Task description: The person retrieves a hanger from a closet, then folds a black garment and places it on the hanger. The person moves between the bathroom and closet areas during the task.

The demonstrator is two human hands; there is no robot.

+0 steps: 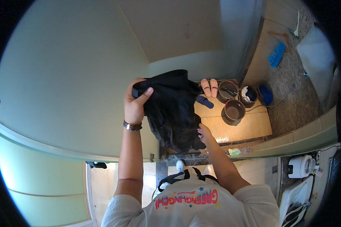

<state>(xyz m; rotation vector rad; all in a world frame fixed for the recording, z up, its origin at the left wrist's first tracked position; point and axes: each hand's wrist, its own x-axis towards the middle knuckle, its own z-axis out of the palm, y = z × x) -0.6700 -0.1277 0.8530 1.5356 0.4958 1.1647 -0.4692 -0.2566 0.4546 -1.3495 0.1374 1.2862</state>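
Note:
A black cloth garment (173, 107) hangs in loose folds between my two hands, in the middle of the view. My left hand (137, 98) grips its upper left edge, thumb on the near side and fingers behind the cloth. Lower down at the right, my right hand (204, 134) has its fingers on the garment's edge; part of the fingers is hidden by the cloth. A watch with a brown strap (132, 126) is on my left wrist.
Pink slippers (209, 88), a dark blue slipper (205, 102) and several buckets, among them a brown bucket (234, 110), stand on the lit floor beyond the doorway. A hose (280, 102) crosses the tiles. A washbasin (294, 195) is at lower right.

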